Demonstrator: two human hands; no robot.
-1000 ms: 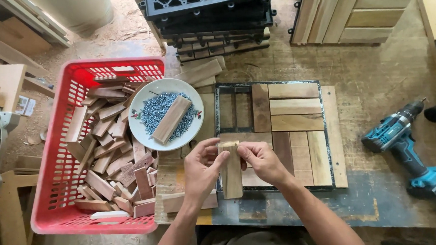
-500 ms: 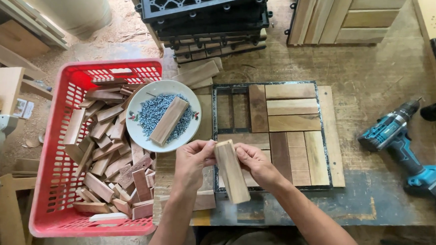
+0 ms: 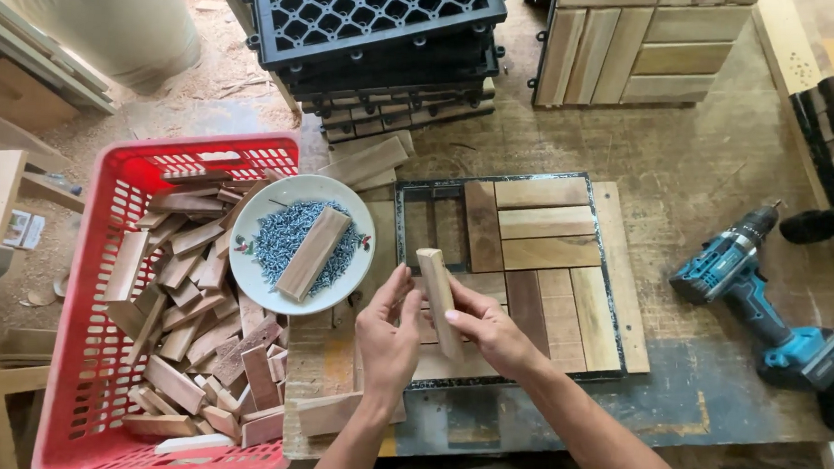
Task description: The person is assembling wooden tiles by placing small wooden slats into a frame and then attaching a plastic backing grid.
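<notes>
**Wooden slat held in both hands above the tile frame**

Both hands hold one wooden slat [image 3: 440, 300] over the near-left part of the black tile frame [image 3: 398, 262]. The left hand [image 3: 388, 342] has its fingers closed on the slat's left edge, thumb up along the side. The right hand [image 3: 493, 332] pinches it from the right and underneath. Neither grip is spread; both are pressed onto the slat.

Long axis of the slat: runs away from the person, far end tipped up and slightly left, near end hidden between the palms. It is lifted clear of the frame, not lying in it.

The frame already carries slats [image 3: 541, 222] across its right and far parts. Its far-left quarter shows bare bars, directly beyond the slat's far end. The left hand is the nearer one to that gap.

To the left: a white plate [image 3: 248, 273] of screws with a wood piece on it, resting on the rim of a red basket [image 3: 88, 341] full of wood offcuts. To the right on the tabletop [image 3: 706, 164], well apart from the hands, lies a blue cordless drill [image 3: 765, 305].
</notes>
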